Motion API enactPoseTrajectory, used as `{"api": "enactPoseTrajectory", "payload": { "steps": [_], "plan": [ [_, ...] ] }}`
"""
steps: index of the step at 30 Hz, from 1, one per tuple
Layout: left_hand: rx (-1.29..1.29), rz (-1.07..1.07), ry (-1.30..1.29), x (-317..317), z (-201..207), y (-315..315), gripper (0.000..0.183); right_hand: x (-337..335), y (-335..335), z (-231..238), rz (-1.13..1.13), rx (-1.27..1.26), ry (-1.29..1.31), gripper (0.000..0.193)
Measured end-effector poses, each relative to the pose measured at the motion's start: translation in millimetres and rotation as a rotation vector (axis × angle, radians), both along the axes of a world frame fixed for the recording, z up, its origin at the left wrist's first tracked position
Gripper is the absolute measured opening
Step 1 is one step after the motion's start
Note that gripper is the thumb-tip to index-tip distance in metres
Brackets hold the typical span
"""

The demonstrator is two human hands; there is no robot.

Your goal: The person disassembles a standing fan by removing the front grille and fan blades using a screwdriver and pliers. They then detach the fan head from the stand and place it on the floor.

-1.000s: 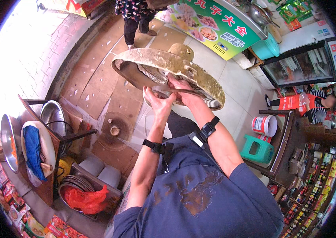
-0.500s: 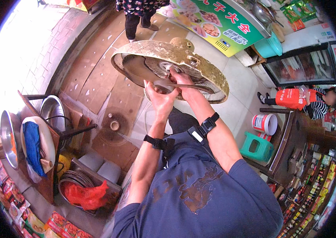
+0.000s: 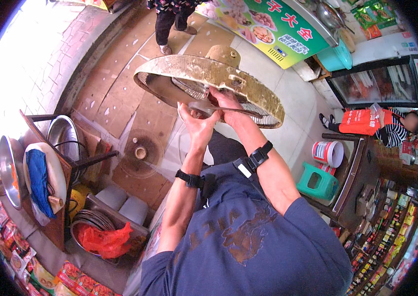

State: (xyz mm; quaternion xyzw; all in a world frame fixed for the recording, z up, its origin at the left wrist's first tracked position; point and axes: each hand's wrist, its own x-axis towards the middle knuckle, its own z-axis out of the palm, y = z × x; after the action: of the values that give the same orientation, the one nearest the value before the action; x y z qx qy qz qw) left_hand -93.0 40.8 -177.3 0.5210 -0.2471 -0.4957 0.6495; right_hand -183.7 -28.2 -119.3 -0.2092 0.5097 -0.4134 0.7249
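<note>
A dirty, rust-speckled electric fan (image 3: 189,64) is tilted in front of me, its ribbed rear grille and round rim facing my hands and its motor housing (image 3: 223,55) at the back. Inside the rim sits a murky, see-through fan blade (image 3: 165,92). My left hand (image 3: 200,123) is closed on the blade near its hub, thumb and fingers curled at its near edge. My right hand (image 3: 228,104) reaches inside the rim, closed at the hub; its fingertips are partly hidden by the blade.
A round wire fan grille (image 3: 141,153) lies on cardboard on the floor. To my left stand metal basins (image 3: 65,138) and a wooden stand. Right are a green stool (image 3: 317,181) and a white-red bucket (image 3: 328,154). One person (image 3: 169,24) stands ahead, another in a red apron (image 3: 362,121) right.
The fan has tipped slightly, showing more of its motor housing, and its left rim sits a little lower. Both hands keep their hold near the hub. The person ahead has shifted slightly closer.
</note>
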Motion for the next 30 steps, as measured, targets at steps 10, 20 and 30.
{"api": "enactPoseTrajectory", "payload": {
  "steps": [10, 20, 30],
  "plan": [
    [-0.051, 0.001, -0.023, -3.1, 2.3, 3.0, 0.111, -2.9, 6.8, -3.6, 0.116, -0.107, 0.017, 0.031],
    [-0.233, -0.207, -0.205, 29.9, -39.9, 12.9, 0.073, -38.6, -3.5, -16.6, 0.448, -0.114, 0.334, 0.033],
    [-0.199, 0.053, -0.420, 19.3, -32.9, -5.6, 0.054, -47.6, -8.7, -41.0, 0.261, -0.100, 0.234, 0.032]
  ]
}}
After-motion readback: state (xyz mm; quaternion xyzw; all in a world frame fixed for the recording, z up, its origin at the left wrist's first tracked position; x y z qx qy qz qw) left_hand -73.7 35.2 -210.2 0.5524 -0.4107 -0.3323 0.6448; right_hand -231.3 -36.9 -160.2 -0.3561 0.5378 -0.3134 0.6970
